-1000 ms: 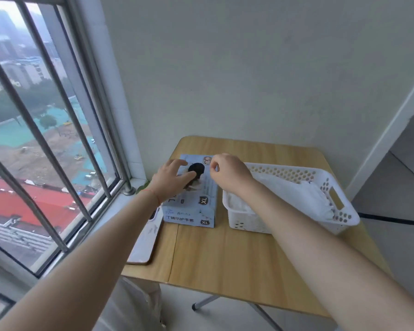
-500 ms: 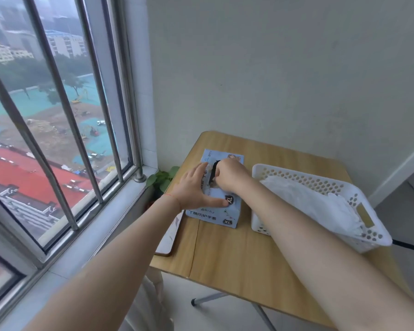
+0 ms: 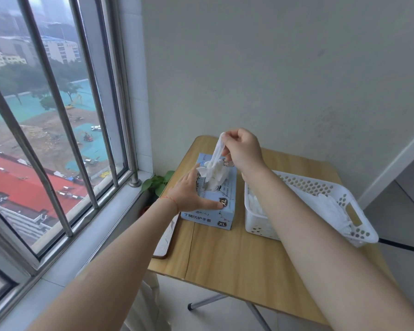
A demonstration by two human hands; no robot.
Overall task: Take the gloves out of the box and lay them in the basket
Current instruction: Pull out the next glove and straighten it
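up above the box (image 3: 209, 206), the right hand (image 3: 243, 151) pinches a white glove (image 3: 217, 151) between thumb and curled fingers, holding its top end while the rest stretches down in a thin strand to the slot in the box top. where the strand meets the slot there is a crumpled white bunch — whether that is the same glove or more gloves coming along with it is hard to make out. the left hand (image 3: 189, 192) lies flat on the box with fingers straight and spread, thumb reaching across toward the near right corner, gripping nothing; it covers much of the printing on the lid.

the box is pale blue, lying on the wooden table (image 3: 237, 256) near its left edge, with dark round "xl" marks on the top and front. just to its right stands the white basket (image 3: 339, 194), its walls full of holes. white gloves (image 3: 332, 206) already lie inside, but the right forearm crosses the near left part of the basket and hides how many there are.

left of the table a small green plant (image 3: 157, 183) peeks out below the window sill, its pot mostly hidden by the left wrist. a flat white board (image 3: 165, 237) leans beside the table edge — only partly seen behind the left arm. the barred window (image 3: 58, 115) fills the left side.
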